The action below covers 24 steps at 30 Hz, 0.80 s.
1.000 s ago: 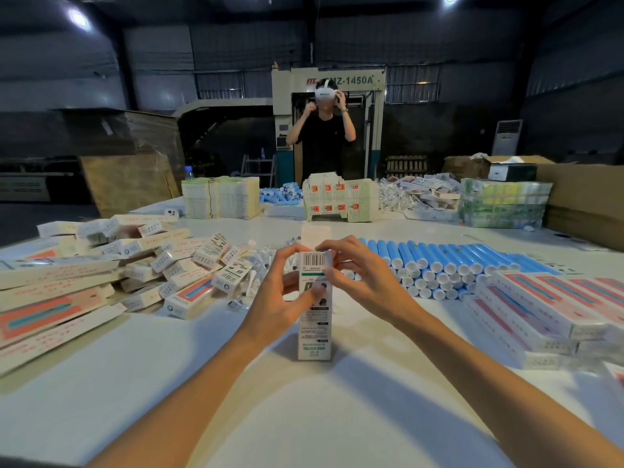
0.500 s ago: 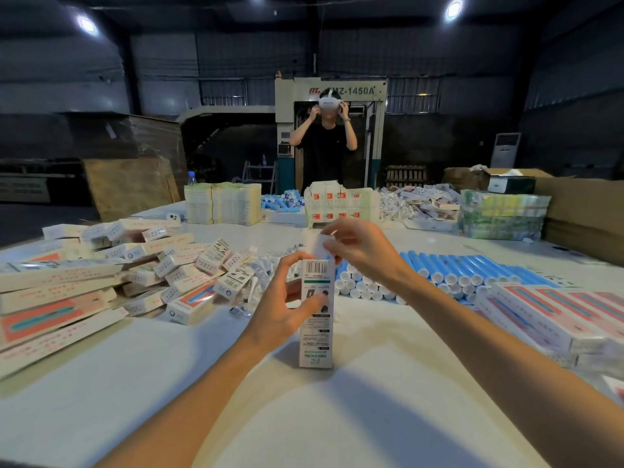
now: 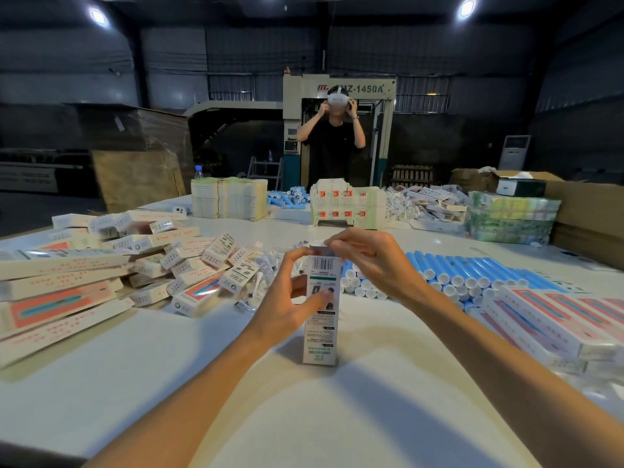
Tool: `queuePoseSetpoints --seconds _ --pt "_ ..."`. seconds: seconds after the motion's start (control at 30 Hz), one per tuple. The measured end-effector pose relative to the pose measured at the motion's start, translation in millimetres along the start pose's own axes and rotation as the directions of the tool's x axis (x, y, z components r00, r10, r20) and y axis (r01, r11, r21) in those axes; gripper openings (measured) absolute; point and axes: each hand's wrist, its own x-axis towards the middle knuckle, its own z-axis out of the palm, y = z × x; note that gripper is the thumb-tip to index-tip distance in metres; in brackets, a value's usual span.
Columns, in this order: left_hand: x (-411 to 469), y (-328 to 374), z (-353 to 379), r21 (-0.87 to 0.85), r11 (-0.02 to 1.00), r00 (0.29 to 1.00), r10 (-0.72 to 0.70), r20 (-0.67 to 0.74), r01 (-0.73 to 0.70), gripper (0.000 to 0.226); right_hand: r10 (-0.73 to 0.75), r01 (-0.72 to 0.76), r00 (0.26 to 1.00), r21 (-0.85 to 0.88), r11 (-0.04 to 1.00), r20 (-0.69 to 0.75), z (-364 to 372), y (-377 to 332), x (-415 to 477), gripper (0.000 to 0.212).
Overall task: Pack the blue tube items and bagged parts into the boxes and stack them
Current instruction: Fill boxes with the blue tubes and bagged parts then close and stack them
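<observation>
Beige metal machine (image 3: 358,87): bkgd ctr, lettered "MZ-1450A".
Person (image 3: 332,146): black tee, white headset, before machine.
White AC tower (image 3: 514,152): far rt.
Clear plastic bottle (image 3: 199,171): blue cap, left of ctr.

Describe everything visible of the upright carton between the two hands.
The carton is tall, narrow and white, apparently cardboard, with a barcode near the top and a green band and black print below. It stands upright on one end on the white table. The left hand grips its upper half, thumb across the printed face. The right hand pinches the top flap.
</observation>
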Motion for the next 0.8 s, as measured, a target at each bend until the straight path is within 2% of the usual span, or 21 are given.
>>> queuePoseSetpoints --seconds 0.13,0.37,0.43,0.57,0.67,0.73,0.8 --pt "-1 1 2 0.019 1.0 1.0 -0.008 0.017 0.008 0.076 0.172 -0.168 0.985 0.261 0.951 0.01 -3 1 -4 0.012" --pt "-4 -2 3 0.0 1.0 0.999 0.013 0.04 -0.013 0.08 0.377 -0.374 0.924 0.365 0.853 0.065 -5 -4 5 0.007" --pt "-4 -2 3 0.007 1.0 0.999 0.026 0.045 -0.026 0.082 0.384 -0.385 0.92 0.364 0.848 0.08 -6 -5 7 0.005" --pt "-3 -2 3 0.018 0.999 0.997 0.046 0.065 -0.047 0.086 0.334 -0.346 0.938 0.196 0.918 0.092 -10 -13 12 0.008" --pt "-2 -4 0 -0.01 0.998 0.996 0.058 0.066 -0.058 0.081 0.292 -0.306 0.949 0.122 0.944 0.118 -9 -19 12 0.014" --pt "-2 -4 -2 -0.038 0.997 0.996 0.065 0.052 -0.063 0.076 0.272 -0.29 0.951 0.116 0.95 0.148 -7 -20 6 0.022" --pt "-2 -3 -2 -0.056 0.997 0.997 0.055 0.048 -0.052 0.076 0.274 -0.288 0.956 0.171 0.942 0.103 -2 -17 -7 0.028"
